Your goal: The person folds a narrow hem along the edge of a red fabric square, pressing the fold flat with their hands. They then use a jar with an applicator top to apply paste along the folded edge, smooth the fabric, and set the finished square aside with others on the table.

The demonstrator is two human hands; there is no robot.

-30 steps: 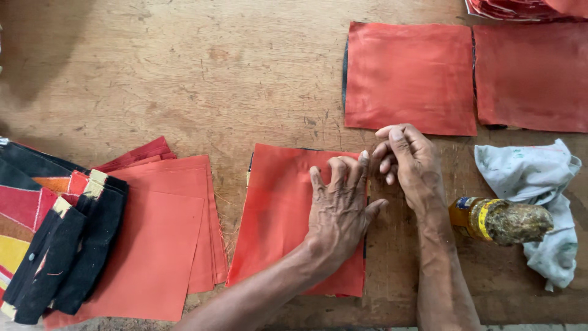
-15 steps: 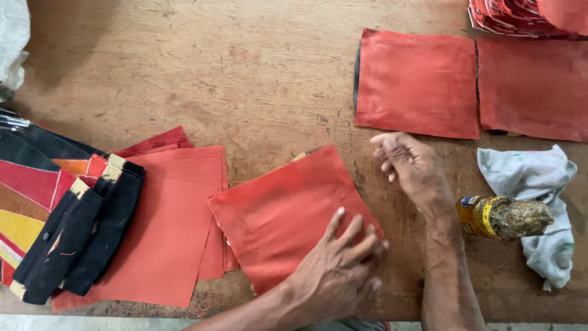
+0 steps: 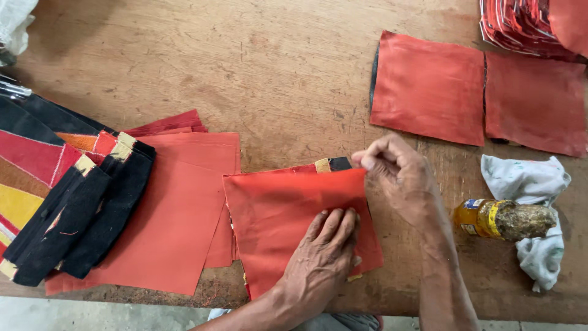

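The left hand (image 3: 324,257) presses flat, fingers spread, on a red fabric square (image 3: 288,220) at the counter's (image 3: 245,73) near edge, while the right hand (image 3: 398,175) pinches its far corner; it looks thin, limp and light, best held at edges.

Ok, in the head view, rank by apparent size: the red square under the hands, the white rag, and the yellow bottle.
1. Red square under the left hand, its corner pinched by the right hand: largest.
2. White rag: clearly smaller, partly hidden by the bottle.
3. Yellow bottle: smallest.
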